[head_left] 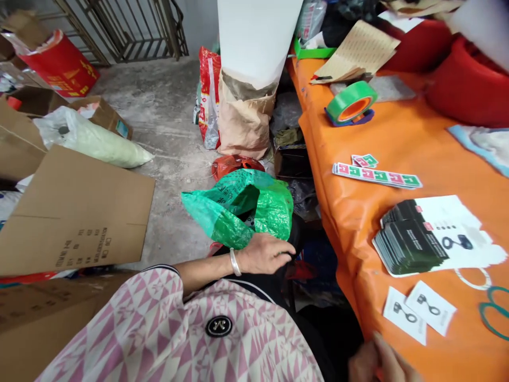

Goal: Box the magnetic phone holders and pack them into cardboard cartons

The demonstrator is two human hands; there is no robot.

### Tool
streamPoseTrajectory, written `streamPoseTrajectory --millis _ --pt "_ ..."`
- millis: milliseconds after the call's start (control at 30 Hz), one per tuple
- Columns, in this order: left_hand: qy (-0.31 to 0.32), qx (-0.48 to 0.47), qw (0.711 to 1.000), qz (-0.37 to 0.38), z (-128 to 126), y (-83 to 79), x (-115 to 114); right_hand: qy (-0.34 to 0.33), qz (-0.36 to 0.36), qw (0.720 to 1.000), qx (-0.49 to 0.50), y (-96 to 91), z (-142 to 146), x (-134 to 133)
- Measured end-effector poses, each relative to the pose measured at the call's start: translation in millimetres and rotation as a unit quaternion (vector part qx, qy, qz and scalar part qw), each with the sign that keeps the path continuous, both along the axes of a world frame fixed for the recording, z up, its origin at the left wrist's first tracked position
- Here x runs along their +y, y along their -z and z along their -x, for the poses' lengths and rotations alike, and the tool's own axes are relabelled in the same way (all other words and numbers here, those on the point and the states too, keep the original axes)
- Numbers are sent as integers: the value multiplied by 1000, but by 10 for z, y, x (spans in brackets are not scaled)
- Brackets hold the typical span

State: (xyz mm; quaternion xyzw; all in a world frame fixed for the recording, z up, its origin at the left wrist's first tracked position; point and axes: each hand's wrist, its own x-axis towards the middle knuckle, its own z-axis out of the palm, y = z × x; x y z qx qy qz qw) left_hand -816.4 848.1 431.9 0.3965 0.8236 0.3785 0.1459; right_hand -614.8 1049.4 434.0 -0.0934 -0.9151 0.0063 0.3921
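The left hand (264, 253), a bangle at its wrist, lies just below the green bag (242, 207), fingers loosely bent over a dark bag (297, 236), touching it and seemingly feeling for a hold. Well right of the green bag, the right hand (379, 363) sits at the orange table (417, 143) edge, its fingers cropped, so I cannot tell their spread. Lifting the dark bag would call for a closed grip

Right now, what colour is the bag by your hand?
The bag is green, best in the head view.

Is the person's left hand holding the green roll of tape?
No, the green roll of tape lies on the orange table cover, while the left hand is down by the green plastic bag.
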Motion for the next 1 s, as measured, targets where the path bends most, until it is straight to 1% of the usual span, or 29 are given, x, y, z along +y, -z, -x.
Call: streamPoseTrajectory --millis 67,100,167,200,233,300,333,367,433,467,500,533,567,600,633,667,700,767,800,833,900,967,1000 --pt "103 88 991 26 -102 -201 59 -53 44 996 -52 -87 182 -198" --pt "147 118 981 47 -152 -270 63 -89 77 990 -76 -113 292 -298" --pt "223 141 961 80 -245 -343 31 -178 150 966 -111 -141 539 -467" --pt "246 124 957 90 -281 -353 -3 -221 182 951 -121 -148 669 -527" --pt "258 87 957 96 -306 -354 -46 -260 213 932 -135 -153 797 -568" --pt "264 -26 960 93 -312 -352 -143 -314 267 891 -191 -166 1030 -608" --pt "263 -83 958 82 -291 -360 -192 -321 279 874 -237 -172 1128 -617" --pt "266 -133 952 69 -253 -379 -238 -312 277 860 -295 -176 1211 -627" --pt "270 -194 942 43 -119 -443 -321 -261 239 839 -414 -169 1322 -661" --pt "245 -201 947 47 -20 -480 -358 -234 212 830 -459 -155 1348 -686" --pt "197 -189 960 63 100 -511 -395 -214 189 822 -492 -132 1354 -716" --pt "133 -153 975 92 238 -529 -434 -205 176 815 -513 -101 1342 -745" --pt "61 -95 985 133 390 -527 -476 -205 173 809 -522 -63 1315 -770" --pt "-4 -25 982 185 546 -500 -524 -210 178 808 -521 -22 1277 -789" --pt "-47 42 968 245 700 -445 -575 -214 190 809 -513 19 1233 -799" --pt "-64 86 945 309 844 -365 -630 -218 205 813 -500 56 1187 -800" --pt "-63 102 921 371 974 -263 -686 -222 220 818 -483 86 1145 -793" --pt "-63 78 879 467 1185 -31 -787 -234 244 830 -444 112 1084 -767" --pt "-81 62 865 491 1272 82 -828 -241 252 835 -425 107 1068 -754" --pt "-112 58 857 500 1351 183 -861 -248 258 840 -409 89 1061 -745" --pt "-196 77 849 485 1500 331 -899 -260 265 844 -387 26 1068 -744" --pt "-269 91 848 448 1642 404 -907 -270 257 844 -385 -56 1088 -769" --pt "-294 86 851 427 1707 418 -904 -274 247 845 -388 -97 1096 -787"
